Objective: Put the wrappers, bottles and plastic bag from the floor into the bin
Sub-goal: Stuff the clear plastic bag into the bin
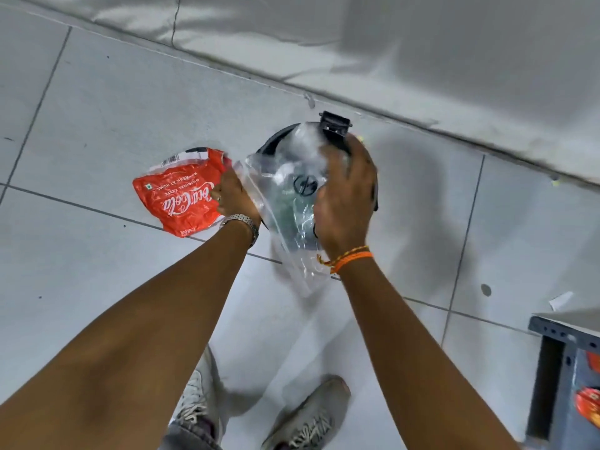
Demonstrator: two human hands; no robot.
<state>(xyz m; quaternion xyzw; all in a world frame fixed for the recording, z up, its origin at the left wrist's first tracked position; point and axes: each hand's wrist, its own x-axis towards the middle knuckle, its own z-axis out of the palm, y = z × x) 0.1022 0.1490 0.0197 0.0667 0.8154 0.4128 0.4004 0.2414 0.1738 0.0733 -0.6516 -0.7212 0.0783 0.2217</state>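
Observation:
A round black bin [274,142] stands on the tiled floor by the wall, with a hinge block at its far rim. A clear plastic bag [285,203] is stretched over the bin's mouth. My left hand [232,194] pinches both the bag's left edge and a red Coca-Cola wrapper [177,193], which hangs to the left of the bin. My right hand [345,196] grips the bag's right side above the bin. The bin's inside is mostly hidden behind the bag and my hands.
The wall base [422,125] runs diagonally just behind the bin. A grey metal rack [558,368] with red items stands at the lower right. A scrap of white paper [560,300] lies on the floor near it. My two shoes [256,414] are below the bin.

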